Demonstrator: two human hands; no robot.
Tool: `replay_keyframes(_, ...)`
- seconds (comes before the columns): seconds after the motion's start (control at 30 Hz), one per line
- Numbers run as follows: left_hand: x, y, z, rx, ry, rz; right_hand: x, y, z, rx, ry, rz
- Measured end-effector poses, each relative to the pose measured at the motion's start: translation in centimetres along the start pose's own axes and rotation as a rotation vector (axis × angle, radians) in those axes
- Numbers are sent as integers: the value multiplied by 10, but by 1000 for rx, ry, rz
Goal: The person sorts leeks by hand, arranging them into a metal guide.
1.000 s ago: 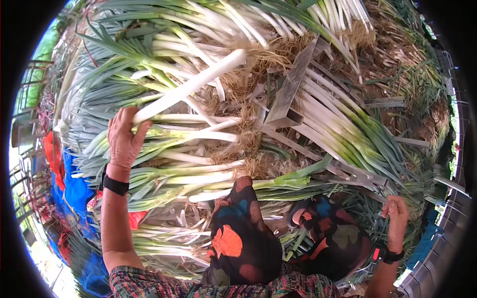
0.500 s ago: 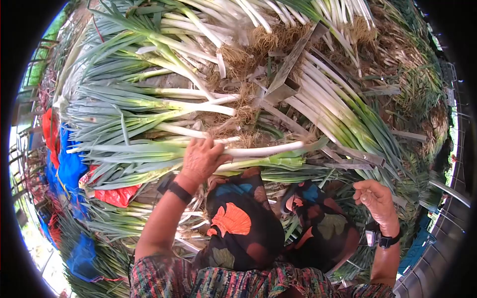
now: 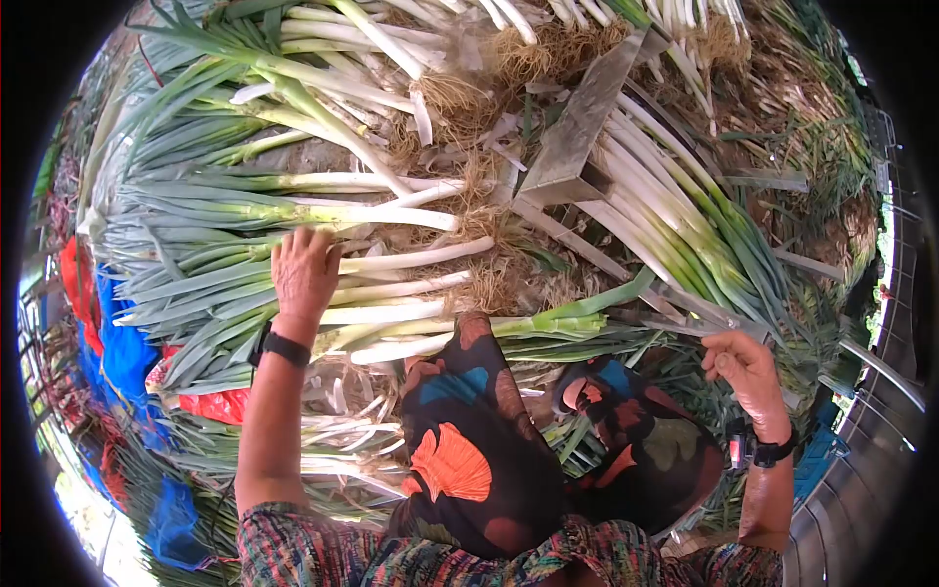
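Obscuring leeks (image 3: 416, 258), left fingers (image 3: 303, 243), grip unclear, right fingers (image 3: 732, 343) curled, hold also unclear

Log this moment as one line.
left hand: over long green-and-white leeks, grip unclear | right hand: loosely curled | grey metal channel: between leek groups

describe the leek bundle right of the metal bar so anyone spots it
Find the grey metal bar slanting through the view's upper middle. The bundle lies just right of it, above the right hand. Its green tops point down to the right; the leeks by the left hand point theirs left.
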State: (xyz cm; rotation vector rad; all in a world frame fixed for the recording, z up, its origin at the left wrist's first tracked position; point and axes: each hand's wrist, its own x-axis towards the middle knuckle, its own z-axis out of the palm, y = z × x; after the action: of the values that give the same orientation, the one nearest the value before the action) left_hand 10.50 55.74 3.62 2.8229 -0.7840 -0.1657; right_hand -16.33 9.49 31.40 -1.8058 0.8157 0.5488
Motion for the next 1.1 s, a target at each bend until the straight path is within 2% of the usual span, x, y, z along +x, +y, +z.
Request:
replay_keyframes(0.03,14,4,-5,13,140,68,2,-3,0,4,3,7)
replay_keyframes(0.1,40,-12,15,110,236,224,6,-8,1,4,3,10)
replay_keyframes(0.17,48,-25,23,150,141,270,8,-13,0,-5,-3,11)
replay_keyframes(0.23,50,-31,16,131,-149,199,7,-14,-6,-32,7,24)
replay_keyframes(0.37,-2,-14,-4,93,-136,352,7,-3,-18,-7,78,100)
replay_keyframes(0.43,-27,5,-22,31,-202,398,11,-7,-15,-23,90,108)
replay_keyframes(0.57,-61,7,0,4,-201,311,21,-13,-9,1,87,101)
replay_keyframes(0.67,-51,7,2,30,-127,402,23,-21,-13,-42,79,83)
replay_keyframes(0.8,-51,7,12,117,-403,435,21,-22,-20,-82,115,55)
replay_keyframes(0.9,-48,27,-10,139,-460,399,20,-21,-20,-83,125,62)
replay_keyframes(1.1,-24,11,-26,49,-384,176,22,-22,-19,-71,119,99)
